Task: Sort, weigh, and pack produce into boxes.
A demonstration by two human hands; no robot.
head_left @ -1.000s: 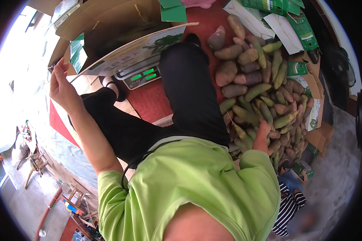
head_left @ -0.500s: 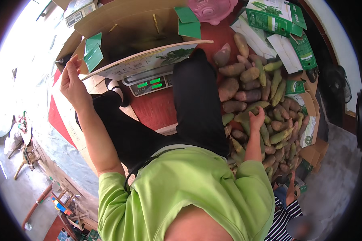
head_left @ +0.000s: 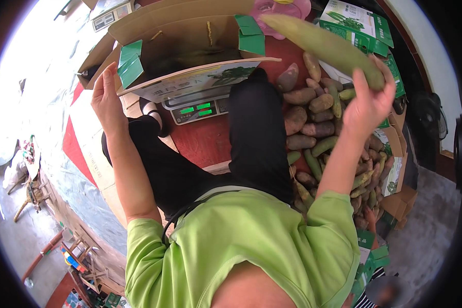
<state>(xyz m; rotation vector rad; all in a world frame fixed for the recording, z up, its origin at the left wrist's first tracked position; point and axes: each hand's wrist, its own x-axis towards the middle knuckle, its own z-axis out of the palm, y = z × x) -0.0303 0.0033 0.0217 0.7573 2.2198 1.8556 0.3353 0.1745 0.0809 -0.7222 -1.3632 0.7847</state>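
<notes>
My right hand (head_left: 367, 100) is raised over the vegetable pile at the right, fingers closed round the thick end of a long green radish (head_left: 321, 43). Its pointed end reaches up and left toward a pink basin. My left hand (head_left: 109, 105) is at the left front corner of an open cardboard box (head_left: 174, 25), fingers closed at the edge of its printed front panel. That box has green corner flaps and a dark inside. Beneath its front edge shows a scale (head_left: 197, 112) with lit green displays, largely covered by the box.
Purple-brown and green root vegetables (head_left: 321, 105) lie heaped at the right. Green-and-white cartons (head_left: 357, 23) and the pink basin (head_left: 287, 10) are beyond them. A fan (head_left: 434, 110) stands at the far right. Another person's hand (head_left: 369, 218) is at the pile's lower end, near a green box.
My right hand has lifted a long green radish from the pile and swung it up and forward. My left hand stays by the box corner. A green box now shows near the other person.
</notes>
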